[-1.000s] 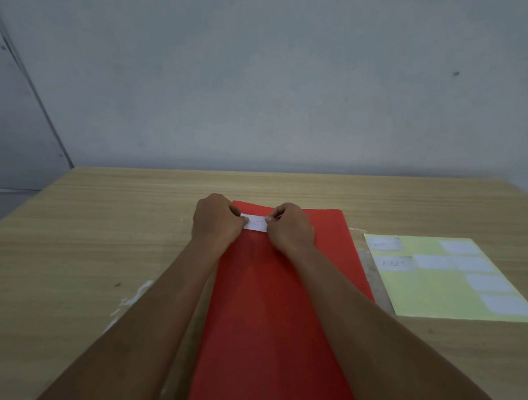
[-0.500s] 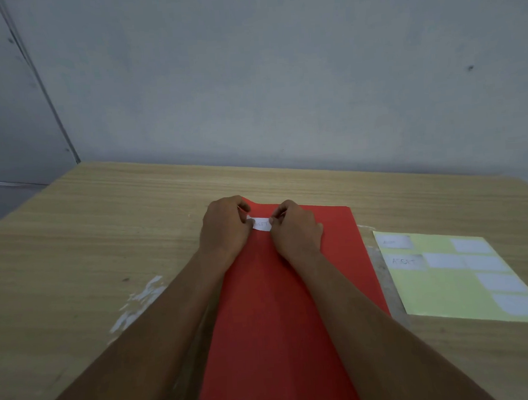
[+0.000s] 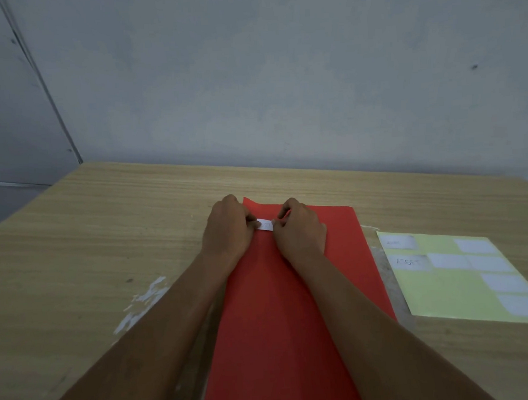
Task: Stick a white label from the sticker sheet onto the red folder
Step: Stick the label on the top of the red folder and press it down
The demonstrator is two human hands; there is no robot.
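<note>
We are pressing a white label (image 3: 265, 224) onto the red folder (image 3: 281, 307).

Our left hand (image 3: 227, 231) and right hand (image 3: 300, 230) are pinching the label's ends with curled fingers near the folder's far edge; the sticker sheet (image 3: 465, 277) is lying on the bench (image 3: 74, 257) to the right.

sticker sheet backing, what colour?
Pale yellow-green, dotted with white labels; the sticker sheet shows clearly in the head view, right of the red folder.

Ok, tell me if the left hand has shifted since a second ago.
Yes, slightly. The left hand has slid right along the label, away from the far left corner of the folder, so it now covers more of the label.
</note>
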